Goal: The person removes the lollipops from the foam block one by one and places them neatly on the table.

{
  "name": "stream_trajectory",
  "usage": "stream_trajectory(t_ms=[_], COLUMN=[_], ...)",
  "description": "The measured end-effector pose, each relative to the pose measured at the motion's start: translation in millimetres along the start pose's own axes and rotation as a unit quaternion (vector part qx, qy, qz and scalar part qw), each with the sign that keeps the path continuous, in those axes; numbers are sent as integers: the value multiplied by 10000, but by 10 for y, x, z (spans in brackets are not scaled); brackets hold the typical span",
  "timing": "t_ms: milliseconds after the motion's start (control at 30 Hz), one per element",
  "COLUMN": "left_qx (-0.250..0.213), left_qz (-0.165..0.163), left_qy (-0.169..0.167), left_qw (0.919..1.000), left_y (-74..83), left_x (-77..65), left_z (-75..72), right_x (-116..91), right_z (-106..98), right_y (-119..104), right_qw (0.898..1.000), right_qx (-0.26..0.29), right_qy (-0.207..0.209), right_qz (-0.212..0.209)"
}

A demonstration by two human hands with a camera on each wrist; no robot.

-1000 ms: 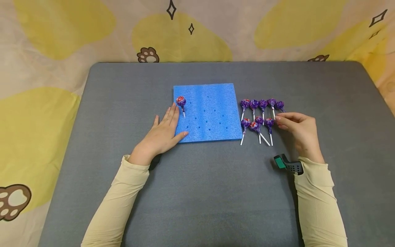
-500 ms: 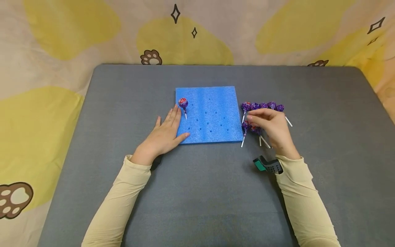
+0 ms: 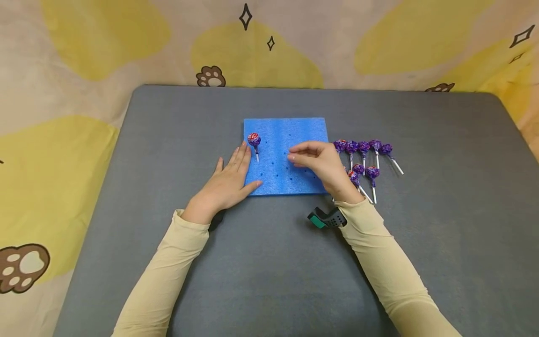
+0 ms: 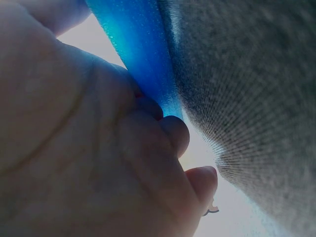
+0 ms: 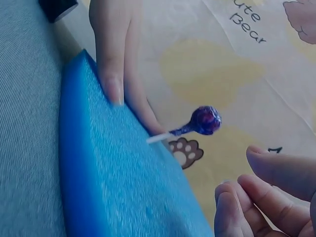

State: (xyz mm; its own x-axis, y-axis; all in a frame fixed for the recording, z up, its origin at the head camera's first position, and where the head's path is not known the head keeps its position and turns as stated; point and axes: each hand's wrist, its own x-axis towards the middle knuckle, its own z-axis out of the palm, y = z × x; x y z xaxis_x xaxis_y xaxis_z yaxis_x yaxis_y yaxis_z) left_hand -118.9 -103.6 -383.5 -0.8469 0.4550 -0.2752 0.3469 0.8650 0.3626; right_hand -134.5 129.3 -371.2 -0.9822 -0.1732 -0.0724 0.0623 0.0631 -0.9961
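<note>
A blue foam board (image 3: 303, 128) with small holes lies on the table. One lollipop (image 3: 254, 139) in a purple and red wrapper stands by its stick near the board's left edge; the right wrist view shows this lollipop (image 5: 205, 120) tilted. My left hand (image 3: 225, 182) rests along the board's left side, fingers straight, thumb over the front corner. In the left wrist view its fingers (image 4: 175, 134) touch the foam's edge. Over the board's right half is my right hand (image 3: 317, 164), fingers bent loosely, thumb apart, nothing between them. Several lollipops (image 3: 372, 172) lie right of the board, some partly hidden behind that hand.
The grey table (image 3: 261, 267) runs out to both sides and in front of the board. Behind it hangs a patterned yellow and cream cloth (image 3: 294, 42). A black and green wrist device (image 3: 326, 218) sits at the right cuff.
My right hand has left the right end of the loose lollipops and moved left, over them, to above the foam board. The left hand stays at the board's edge.
</note>
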Motion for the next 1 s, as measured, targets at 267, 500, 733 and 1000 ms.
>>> stream_trajectory(t_ms=[267,500,733,1000], left_qx=[45,-11,-16,-19], left_qz=[-29,-35,-12,-18], left_qy=[-10,-58,-107,-119], left_qw=[10000,10000,9999,9999], left_y=[-7,1,13,4], left_x=[3,7,20,16], left_z=[-13,-8,2,-14], right_x=[115,233,351,411], right_z=[179,350,483,576], right_y=[-46,-58,-63,-17], right_qw=[9996,9989,9972,9978], right_qx=[211,422,713,600], right_qy=[-153,-146,125,142], right_qz=[-94,-108,-195,-235])
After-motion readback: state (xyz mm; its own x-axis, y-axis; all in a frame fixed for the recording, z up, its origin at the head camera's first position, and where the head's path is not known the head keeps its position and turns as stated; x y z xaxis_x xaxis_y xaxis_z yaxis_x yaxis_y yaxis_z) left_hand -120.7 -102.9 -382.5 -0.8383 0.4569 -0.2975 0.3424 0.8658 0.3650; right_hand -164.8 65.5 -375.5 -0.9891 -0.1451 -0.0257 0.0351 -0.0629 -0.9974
